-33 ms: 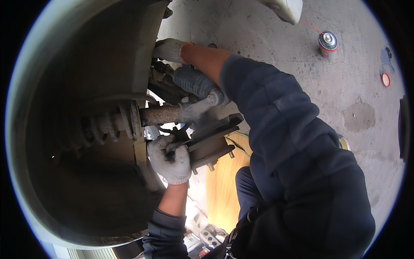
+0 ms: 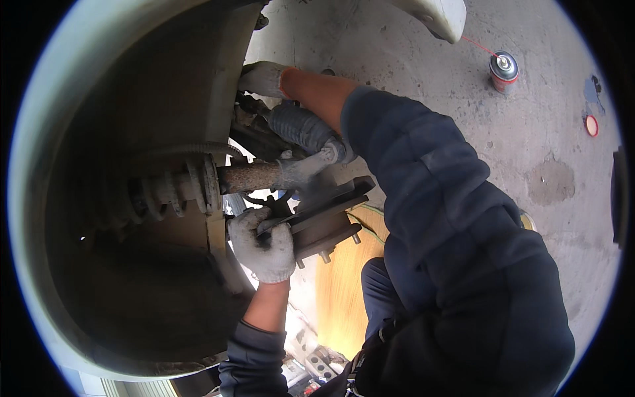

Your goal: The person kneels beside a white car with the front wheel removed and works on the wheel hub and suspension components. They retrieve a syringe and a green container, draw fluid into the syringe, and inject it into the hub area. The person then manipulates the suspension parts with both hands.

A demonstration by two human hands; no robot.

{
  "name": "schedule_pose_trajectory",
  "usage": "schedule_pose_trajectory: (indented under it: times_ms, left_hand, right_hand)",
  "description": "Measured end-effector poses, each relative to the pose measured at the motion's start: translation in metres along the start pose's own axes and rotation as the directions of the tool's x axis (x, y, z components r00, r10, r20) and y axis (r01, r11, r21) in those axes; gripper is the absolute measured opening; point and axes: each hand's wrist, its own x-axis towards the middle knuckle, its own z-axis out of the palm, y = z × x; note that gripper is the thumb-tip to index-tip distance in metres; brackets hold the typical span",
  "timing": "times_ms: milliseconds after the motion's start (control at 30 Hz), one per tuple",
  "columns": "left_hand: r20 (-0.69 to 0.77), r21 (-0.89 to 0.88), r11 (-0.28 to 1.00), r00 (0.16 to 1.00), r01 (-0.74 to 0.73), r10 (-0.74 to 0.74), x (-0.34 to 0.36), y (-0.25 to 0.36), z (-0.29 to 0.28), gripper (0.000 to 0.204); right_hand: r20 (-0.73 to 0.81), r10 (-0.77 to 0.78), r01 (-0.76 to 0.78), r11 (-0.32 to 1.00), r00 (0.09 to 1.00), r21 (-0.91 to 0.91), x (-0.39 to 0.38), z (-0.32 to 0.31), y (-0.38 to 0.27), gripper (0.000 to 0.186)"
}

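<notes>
My left hand (image 2: 263, 248), in a soiled white knit glove, is curled round the near edge of a dark brake disc (image 2: 324, 210). Wheel studs (image 2: 325, 257) stick out of the hub side of the disc. My right arm stretches across to the far side, where my gloved right hand (image 2: 263, 79) lies against the wheel-well edge beyond a ribbed rubber boot (image 2: 301, 126). Its fingers are mostly hidden there. Between my hands runs a rusty strut (image 2: 254, 176), with a coil spring (image 2: 175, 188) on its left end.
The dark wheel well (image 2: 132, 278) takes up the left side. On the concrete floor stand a spray can (image 2: 504, 71) with a red straw and a red-rimmed cap (image 2: 591, 126). A wood-grain board (image 2: 340, 291) lies below the hub. A pale car panel (image 2: 440, 16) juts in at the top.
</notes>
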Motion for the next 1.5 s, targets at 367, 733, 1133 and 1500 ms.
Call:
schedule_pose_trajectory:
  times_ms: [367,733,1133,1500]
  left_hand:
    - [-0.031,0.049,0.992,0.993,-0.116,0.117,0.001,-0.004,0.003,0.037]
    - [0.011,0.083,0.982,0.985,-0.171,0.171,0.004,0.001,0.001,0.026]
    - [-0.031,0.071,0.984,0.986,-0.164,0.167,0.004,-0.002,0.003,0.035]
    - [-0.030,0.075,0.981,0.982,-0.181,0.184,0.004,-0.003,0.003,0.034]
  right_hand:
    - [0.266,-0.172,0.308,0.698,0.949,-0.647,-0.001,0.007,-0.007,0.040]
    - [-0.006,-0.185,0.164,0.885,0.983,-0.436,0.008,0.021,0.012,0.038]
    - [-0.119,-0.347,0.240,0.821,0.930,-0.519,0.005,0.028,0.020,0.026]
    - [-0.085,-0.111,0.085,0.961,0.990,-0.263,0.011,0.025,0.020,0.044]
